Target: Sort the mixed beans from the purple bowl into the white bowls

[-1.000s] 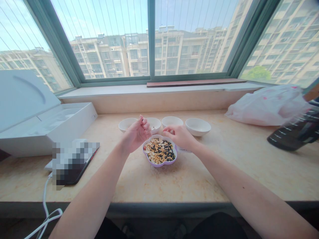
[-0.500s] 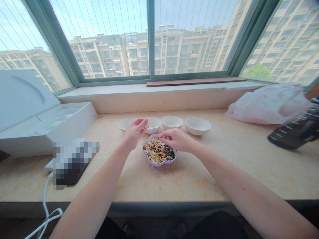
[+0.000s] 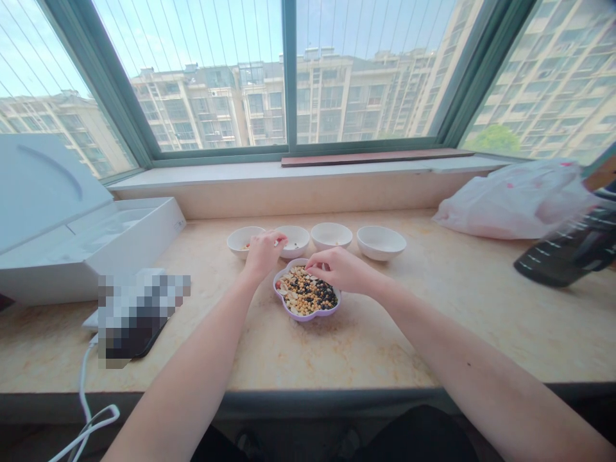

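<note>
A purple-rimmed, lobed bowl (image 3: pixel 308 317) holds a mix of black beans, yellow beans, pale flat seeds and some reddish bits. Over its back right part, my right hand (image 3: pixel 341 268) has its thumb and fingertips pinched; whatever they grip is too small to make out. My left hand (image 3: pixel 264 255) is at the front of the second white bowl (image 3: pixel 302 251), fingers closed together, their contents hidden. That bowl has a few dark bits inside. Reddish bits lie in the leftmost white bowl (image 3: pixel 233 248), partly covered by my left hand.
Two more white bowls, a third (image 3: pixel 344 244) and a fourth (image 3: pixel 382 255), continue the row rightward. An open white box (image 3: pixel 139 234) and a blurred-out phone-like item (image 3: pixel 139 327) with a cable are left. A plastic bag (image 3: pixel 510 205) and dark bottle (image 3: pixel 553 260) stand right, below the window.
My left hand has come slightly down and turned, uncovering reddish bits in the leftmost bowl. My right hand stays over the purple-rimmed bowl, nearly unmoved.
</note>
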Demonstrator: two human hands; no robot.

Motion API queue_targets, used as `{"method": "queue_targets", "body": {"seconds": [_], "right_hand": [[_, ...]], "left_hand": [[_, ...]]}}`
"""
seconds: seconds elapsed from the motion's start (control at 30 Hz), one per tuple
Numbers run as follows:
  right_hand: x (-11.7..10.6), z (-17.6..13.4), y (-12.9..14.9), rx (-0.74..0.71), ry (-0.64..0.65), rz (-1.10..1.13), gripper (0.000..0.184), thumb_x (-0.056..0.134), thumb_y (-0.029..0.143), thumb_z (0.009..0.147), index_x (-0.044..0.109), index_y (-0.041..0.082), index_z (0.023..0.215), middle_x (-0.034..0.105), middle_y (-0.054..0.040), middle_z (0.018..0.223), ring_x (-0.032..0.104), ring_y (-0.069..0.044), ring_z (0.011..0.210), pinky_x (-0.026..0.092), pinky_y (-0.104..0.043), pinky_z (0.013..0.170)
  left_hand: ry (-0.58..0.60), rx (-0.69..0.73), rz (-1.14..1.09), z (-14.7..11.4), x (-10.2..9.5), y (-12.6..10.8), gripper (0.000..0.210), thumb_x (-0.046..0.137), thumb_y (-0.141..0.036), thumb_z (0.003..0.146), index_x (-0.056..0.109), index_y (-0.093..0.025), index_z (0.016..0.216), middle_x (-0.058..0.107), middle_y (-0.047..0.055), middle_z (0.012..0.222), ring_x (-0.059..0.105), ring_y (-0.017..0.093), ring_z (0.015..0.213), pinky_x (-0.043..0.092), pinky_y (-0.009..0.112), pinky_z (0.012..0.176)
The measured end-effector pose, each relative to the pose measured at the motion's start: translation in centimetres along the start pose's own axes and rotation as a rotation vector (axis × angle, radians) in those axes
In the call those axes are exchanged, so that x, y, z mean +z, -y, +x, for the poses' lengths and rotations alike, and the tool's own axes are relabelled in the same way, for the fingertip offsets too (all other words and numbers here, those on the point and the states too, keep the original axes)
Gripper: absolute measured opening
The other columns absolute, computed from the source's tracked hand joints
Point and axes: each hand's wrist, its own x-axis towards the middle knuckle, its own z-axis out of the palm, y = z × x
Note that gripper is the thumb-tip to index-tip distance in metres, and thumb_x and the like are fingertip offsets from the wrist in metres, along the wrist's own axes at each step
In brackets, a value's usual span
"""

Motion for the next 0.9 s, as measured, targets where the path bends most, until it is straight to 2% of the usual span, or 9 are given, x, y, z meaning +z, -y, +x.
{"method": "queue_targets", "body": {"seconds": [0.13,0.23,0.37,0.47,0.57,0.73,0.9], "right_hand": [[-0.1,0.0,0.0,0.022,-0.003,-0.008,0.018,0.06,0.024,0.091,0.078,0.018,0.091,0.076,-0.003,0.081,0.062,-0.013,0.066,0.042,-0.026,0.062],[0.0,0.0,-0.1,0.031,-0.004,-0.006,0.018,0.06,0.023,0.09,0.077,0.019,0.091,0.076,-0.0027,0.081,0.063,-0.013,0.066,0.043,-0.026,0.063],[0.1,0.0,-0.3,0.017,-0.01,-0.013,0.017,0.061,0.023,0.09,0.077,0.019,0.092,0.076,-0.0028,0.082,0.064,-0.014,0.068,0.045,-0.026,0.065],[0.3,0.0,-0.4,-0.013,-0.018,-0.041,0.016,0.061,0.023,0.09,0.077,0.019,0.091,0.076,-0.003,0.084,0.065,-0.015,0.072,0.045,-0.027,0.067],[0.6,0.1,-0.2,-0.065,0.001,-0.087,0.017,0.061,0.023,0.09,0.077,0.019,0.092,0.076,-0.004,0.088,0.065,-0.016,0.075,0.044,-0.028,0.069],[1.3,0.1,0.7,-0.146,0.048,-0.206,0.019,0.06,0.025,0.092,0.078,0.019,0.09,0.074,-0.0072,0.093,0.067,-0.021,0.086,0.047,-0.033,0.077],[1.7,0.1,1.1,-0.156,0.084,-0.275,0.02,0.059,0.024,0.092,0.078,0.021,0.097,0.073,-0.0084,0.116,0.068,-0.026,0.1,0.049,-0.038,0.087]], "left_hand": [[0.013,0.027,0.028,-0.1,-0.1,0.1,0.025,0.054,-0.025,0.097,0.073,-0.02,0.112,0.075,0.009,0.111,0.064,0.027,0.11,0.039,0.044,0.101],[-0.02,0.043,0.008,-0.2,-0.4,0.0,0.028,0.055,-0.026,0.096,0.071,-0.02,0.118,0.073,0.01,0.114,0.064,0.027,0.11,0.041,0.043,0.101],[-0.067,0.078,-0.015,-0.6,-1.3,-0.5,0.028,0.056,-0.023,0.094,0.072,-0.019,0.117,0.072,0.01,0.113,0.065,0.026,0.107,0.044,0.043,0.101],[-0.043,0.116,-0.053,-1.2,-2.4,-1.0,0.025,0.056,-0.021,0.093,0.073,-0.02,0.112,0.072,0.008,0.11,0.066,0.023,0.103,0.047,0.04,0.097],[0.041,0.121,-0.11,-2.1,-3.6,-1.6,0.024,0.055,-0.023,0.093,0.073,-0.021,0.109,0.073,0.006,0.1,0.067,0.02,0.089,0.051,0.034,0.087],[0.3,0.134,-0.101,-3.1,-4.8,-2.6,0.025,0.053,-0.03,0.094,0.076,-0.021,0.097,0.072,0.002,0.076,0.064,0.016,0.071,0.048,0.028,0.072],[0.441,0.144,-0.118,-3.3,-4.5,-2.5,0.028,0.051,-0.034,0.094,0.075,-0.02,0.095,0.072,0.003,0.077,0.063,0.015,0.064,0.043,0.025,0.06]]}}
